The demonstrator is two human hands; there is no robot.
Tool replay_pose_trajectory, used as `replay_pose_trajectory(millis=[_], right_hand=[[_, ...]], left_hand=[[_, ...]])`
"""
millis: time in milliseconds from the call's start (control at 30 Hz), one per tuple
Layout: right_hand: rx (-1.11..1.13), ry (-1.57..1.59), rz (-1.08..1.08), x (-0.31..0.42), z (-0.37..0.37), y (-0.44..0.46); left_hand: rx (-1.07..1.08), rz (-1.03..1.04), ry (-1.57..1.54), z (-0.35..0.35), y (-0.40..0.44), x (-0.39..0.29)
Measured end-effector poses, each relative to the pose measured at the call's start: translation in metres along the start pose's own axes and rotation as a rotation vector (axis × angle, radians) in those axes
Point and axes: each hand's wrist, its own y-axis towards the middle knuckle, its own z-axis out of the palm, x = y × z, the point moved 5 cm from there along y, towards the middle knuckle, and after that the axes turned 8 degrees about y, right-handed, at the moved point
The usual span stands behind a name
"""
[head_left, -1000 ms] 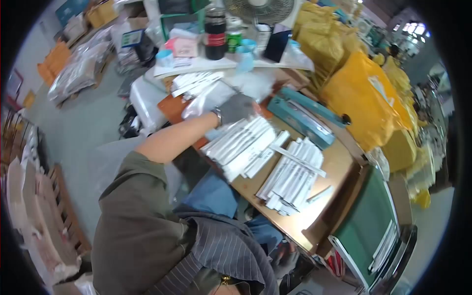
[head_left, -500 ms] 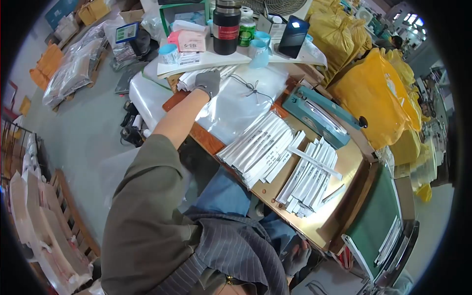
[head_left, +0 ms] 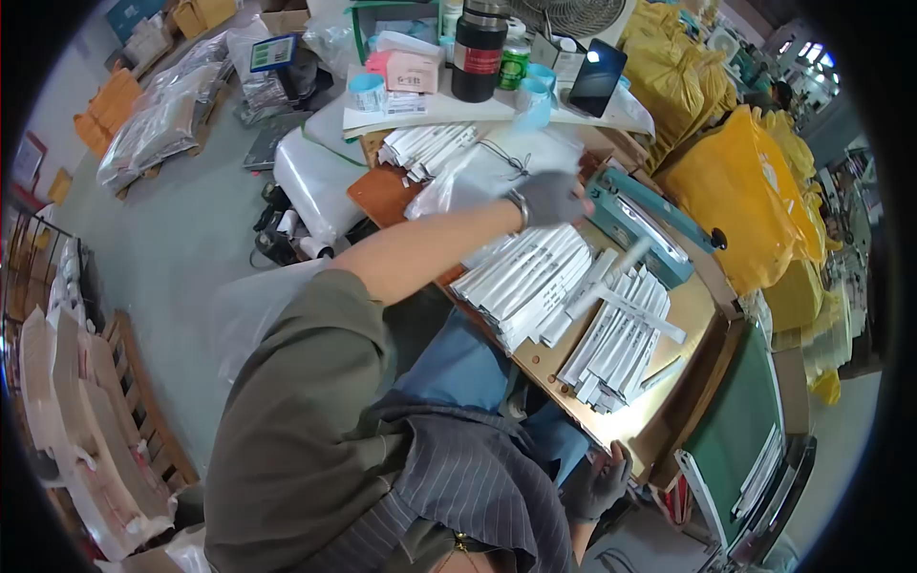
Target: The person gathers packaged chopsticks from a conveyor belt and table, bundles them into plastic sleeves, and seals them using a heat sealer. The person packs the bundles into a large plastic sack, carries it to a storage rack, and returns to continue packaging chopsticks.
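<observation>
My left hand [head_left: 556, 200], in a grey fingerless glove, is stretched over the table above the clear plastic bags [head_left: 458, 186], near the green heat sealer [head_left: 635, 224]. Motion smears its fingers, so I cannot tell whether they grip anything. A blurred pale strip [head_left: 632, 254] shows just beyond it. Below the hand lies a wide stack of slim white printed packets [head_left: 525, 277]. A second packet stack [head_left: 616, 339] sits to its right, with one packet [head_left: 645, 316] lying across it. My right hand [head_left: 597, 482], also gloved, is at the table's front edge, fingers apart and holding nothing.
More white packets [head_left: 425, 150] lie at the table's far left. The white shelf [head_left: 420, 119] behind bears a black thermos [head_left: 478, 57], a green can [head_left: 514, 62], tape rolls and a phone [head_left: 598, 78]. Yellow sacks [head_left: 740, 181] stand at right, beside a green board [head_left: 731, 430].
My left hand has moved right from the far-left packets to near the sealer. My right hand has risen to the table edge. The view has shifted slightly.
</observation>
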Motion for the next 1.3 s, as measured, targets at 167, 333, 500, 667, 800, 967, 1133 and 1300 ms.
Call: replay_pose_trajectory(millis=[167, 333, 500, 667, 800, 967, 1133, 1300], right_hand=[[-0.077, -0.002, 0.181, -0.068, -0.025, -0.064], [-0.082, -0.065, 0.224, -0.082, -0.034, -0.084], [-0.068, -0.12, 0.213, -0.066, -0.036, -0.06], [0.012, -0.158, 0.221, -0.075, -0.03, -0.067], [0.051, -0.255, 0.3, -0.028, -0.035, -0.054], [0.055, -0.232, 0.262, -0.028, -0.033, -0.047], [-0.09, -0.035, 0.068, -0.012, -0.029, 0.026], [-0.241, 0.557, -0.03, 0.078, -0.035, 0.146]], left_hand=[[-1.211, -0.256, 0.511, -0.143, -0.05, 0.159], [-1.137, -0.588, 0.736, -0.2, -0.099, 0.199], [-0.9, -0.359, 0.781, -0.21, -0.05, 0.179], [-0.78, -0.209, 1.255, -0.234, 0.019, 0.196], [-0.178, -0.589, 1.3, -0.273, 0.057, 0.198], [-1.096, -0.357, 0.915, -0.357, 0.05, 0.098], [-0.906, 0.712, -0.202, -0.321, 0.005, -0.024], [-0.692, 0.697, -0.062, -0.193, -0.054, -0.126]])
